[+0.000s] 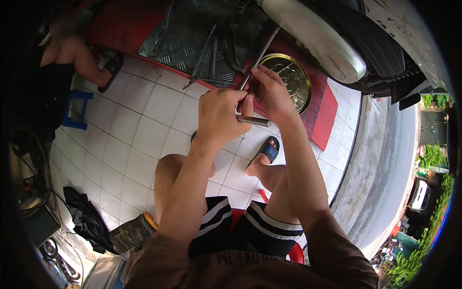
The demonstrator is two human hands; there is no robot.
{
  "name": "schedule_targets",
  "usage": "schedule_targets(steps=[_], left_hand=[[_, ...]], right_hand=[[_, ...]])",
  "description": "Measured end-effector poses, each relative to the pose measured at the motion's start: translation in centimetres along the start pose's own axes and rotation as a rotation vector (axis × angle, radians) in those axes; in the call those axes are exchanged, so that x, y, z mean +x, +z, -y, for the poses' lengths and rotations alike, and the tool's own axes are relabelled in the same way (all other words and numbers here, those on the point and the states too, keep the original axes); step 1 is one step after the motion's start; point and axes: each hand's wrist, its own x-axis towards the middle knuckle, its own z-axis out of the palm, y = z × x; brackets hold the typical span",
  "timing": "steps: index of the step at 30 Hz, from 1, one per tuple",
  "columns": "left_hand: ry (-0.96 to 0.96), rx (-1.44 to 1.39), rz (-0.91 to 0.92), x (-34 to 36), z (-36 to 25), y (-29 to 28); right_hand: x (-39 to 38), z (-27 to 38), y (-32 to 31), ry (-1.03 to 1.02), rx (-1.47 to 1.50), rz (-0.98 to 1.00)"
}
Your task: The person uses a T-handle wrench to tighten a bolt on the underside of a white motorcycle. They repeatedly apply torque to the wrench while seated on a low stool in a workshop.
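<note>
My left hand (220, 115) is closed around a short metal tube (257, 121), whose round end sticks out to the right. Between both hands a long, thin metal rod (263, 52) slants up and away toward a motorcycle's silver exhaust cover (313, 36). My right hand (273, 92) pinches the rod's near end with thumb and fingers. The fingers hide whether rod and tube are joined. Just beyond the right hand, a round gold-rimmed pan (308, 92) with a shiny inside rests on a red platform (326, 115).
Several long tools (206, 50) lie on the platform's dark treadplate (180, 43). Another person's bare leg and sandal (113, 72) show at left, near a blue stool (77, 111). Black cloth (84, 219) lies on the white tiled floor (127, 144). A road (385, 159) runs at right.
</note>
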Motion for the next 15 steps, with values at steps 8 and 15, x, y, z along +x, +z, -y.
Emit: schedule_targets(steps=[8, 15], left_hand=[[-0.256, -0.711, -0.02, -1.1, 0.4, 2.1], [-0.827, -1.932, -0.065, -0.2, 0.2, -0.3]], right_hand=[[0.1, -0.9, 0.3, -0.006, -0.015, -0.005], [0.1, -1.6, 2.3, 0.126, 0.136, 0.221]])
